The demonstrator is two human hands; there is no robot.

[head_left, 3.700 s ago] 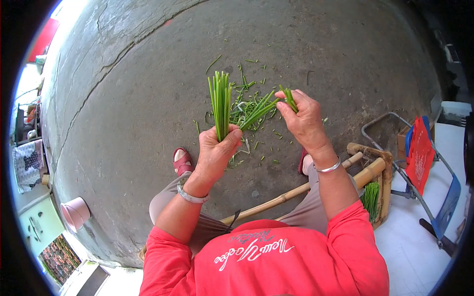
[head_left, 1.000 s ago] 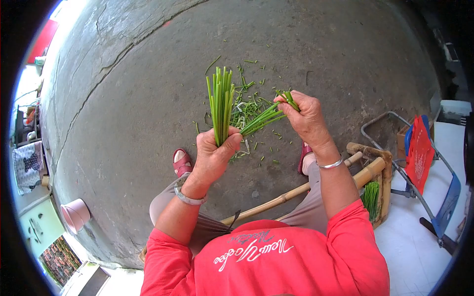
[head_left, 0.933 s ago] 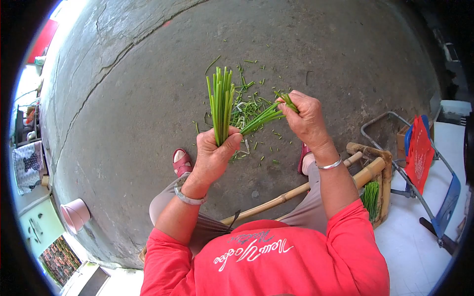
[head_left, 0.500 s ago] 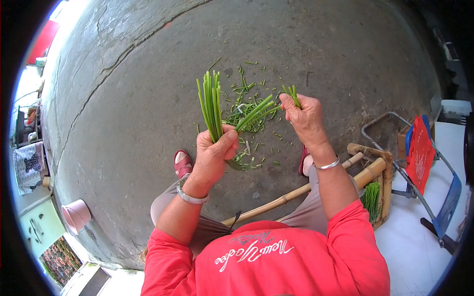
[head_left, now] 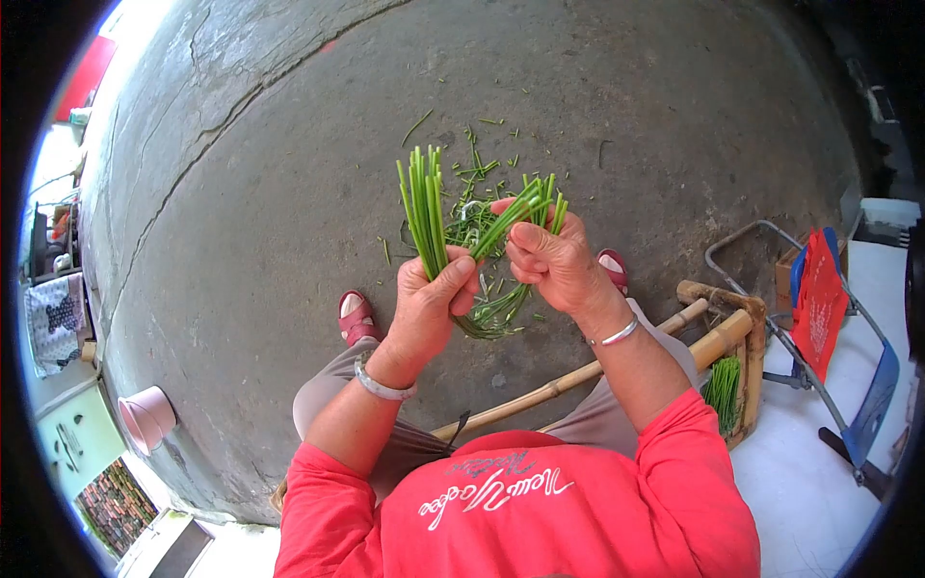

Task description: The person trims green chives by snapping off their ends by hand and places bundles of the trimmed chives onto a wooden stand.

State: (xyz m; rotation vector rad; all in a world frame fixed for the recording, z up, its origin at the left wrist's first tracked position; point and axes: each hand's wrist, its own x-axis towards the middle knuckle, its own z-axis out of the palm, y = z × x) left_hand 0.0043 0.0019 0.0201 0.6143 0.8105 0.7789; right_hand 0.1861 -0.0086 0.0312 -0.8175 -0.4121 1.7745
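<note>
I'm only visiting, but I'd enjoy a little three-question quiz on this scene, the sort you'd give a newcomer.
1. True or false: the left hand and the right hand both hold green stalks.
2. Pick one. Where do most of the loose green bits lie? A, on the shirt; B, on the floor; C, on the sandals.
3. Fill in the colour: the bucket near the left edge of the picture is ____.

Key: 1, true; 2, B; 3, pink.
</note>
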